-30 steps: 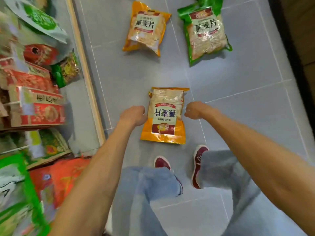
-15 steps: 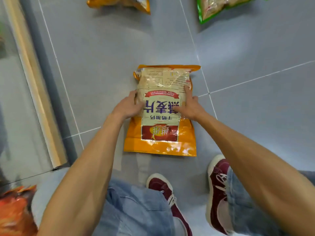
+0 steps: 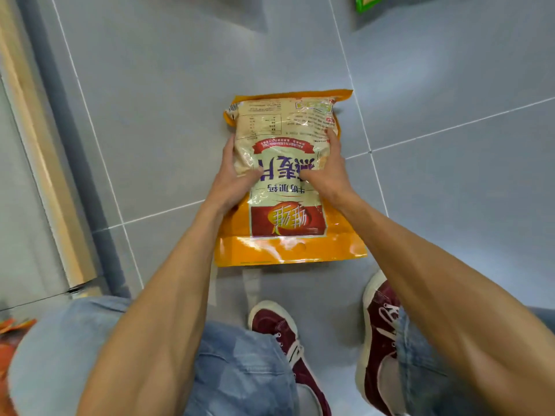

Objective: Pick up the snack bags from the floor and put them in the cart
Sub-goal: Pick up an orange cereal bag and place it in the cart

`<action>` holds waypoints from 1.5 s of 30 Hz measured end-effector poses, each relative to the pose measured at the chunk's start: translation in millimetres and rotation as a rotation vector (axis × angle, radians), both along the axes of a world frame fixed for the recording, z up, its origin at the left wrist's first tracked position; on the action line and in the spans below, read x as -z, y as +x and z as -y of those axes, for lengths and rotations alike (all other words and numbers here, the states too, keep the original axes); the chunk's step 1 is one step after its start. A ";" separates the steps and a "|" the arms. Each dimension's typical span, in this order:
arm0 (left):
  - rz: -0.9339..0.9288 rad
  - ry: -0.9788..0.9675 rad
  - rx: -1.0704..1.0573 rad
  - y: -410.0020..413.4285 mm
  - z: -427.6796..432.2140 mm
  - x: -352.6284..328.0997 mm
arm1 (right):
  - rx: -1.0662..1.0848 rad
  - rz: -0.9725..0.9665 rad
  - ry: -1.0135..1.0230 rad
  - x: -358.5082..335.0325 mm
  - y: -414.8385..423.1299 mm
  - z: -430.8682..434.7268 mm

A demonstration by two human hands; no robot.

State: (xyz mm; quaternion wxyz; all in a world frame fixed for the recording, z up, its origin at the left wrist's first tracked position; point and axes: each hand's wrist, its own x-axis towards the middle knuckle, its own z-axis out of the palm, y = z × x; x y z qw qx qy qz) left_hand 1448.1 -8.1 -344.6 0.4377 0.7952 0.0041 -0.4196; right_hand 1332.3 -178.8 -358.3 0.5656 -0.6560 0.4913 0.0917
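- Counted one orange snack bag (image 3: 285, 190) in full view, face up on the grey tiled floor (image 3: 180, 100), in the middle of the scene and just beyond the feet, with its print upside down from the head view.
- Could not tell whether the bag rested fully on the tiles or was raised a little.
- Counted two bare hands on that bag, one at each long side.
- Found the left hand (image 3: 232, 181) at the bag's left edge, thumb pressed across the front, the other fingers wrapped round the side and mostly hidden, holding the bag.
- Found the right hand (image 3: 326, 172) at the right edge, thumb on the front, fingers laid along the side and dug into the plastic, holding the same bag.
- Noted one corner of a green bag (image 3: 365, 1) at the far edge, right of centre, well apart from the orange one and mostly cut off.
- Counted two maroon shoes with white soles on the near side: the left shoe (image 3: 282, 334) and the right shoe (image 3: 378, 325), near the bag but apart from it.
- Saw light blue jeans (image 3: 240, 370) over both legs.
- Saw one pale wooden strip (image 3: 39, 160) running along the left.
- Caught blurred orange packaging (image 3: 9, 340) in the near left corner; could not tell what it was.
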 end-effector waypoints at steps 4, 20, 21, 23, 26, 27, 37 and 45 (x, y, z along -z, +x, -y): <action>0.009 -0.023 -0.013 -6.6 14.3 -35.5 | -0.008 -0.015 -0.039 -42.2 10.1 0.4; 0.042 -0.186 -0.202 -27.5 -17.3 -403.2 | -0.159 0.176 -0.137 -428.4 16.1 -6.9; 0.065 -0.198 -0.226 -28.7 -20.7 -433.8 | -0.179 0.199 -0.137 -458.1 18.2 -9.2; 0.100 -0.221 -0.265 -31.1 -28.9 -494.4 | -0.222 0.263 -0.131 -517.6 21.5 -13.5; 0.166 -0.265 -0.335 -45.4 -42.2 -589.8 | -0.288 0.349 -0.109 -607.3 21.5 -20.4; 0.195 -0.264 -0.361 -54.0 -47.0 -619.7 | -0.313 0.383 -0.097 -635.3 18.9 -22.9; 0.404 -0.306 -0.765 -202.4 -92.7 -802.1 | -0.650 0.636 0.081 -823.5 -47.6 -55.7; 0.584 -0.202 -1.093 -311.7 -96.0 -863.5 | -0.961 0.818 0.187 -889.0 -97.3 -85.5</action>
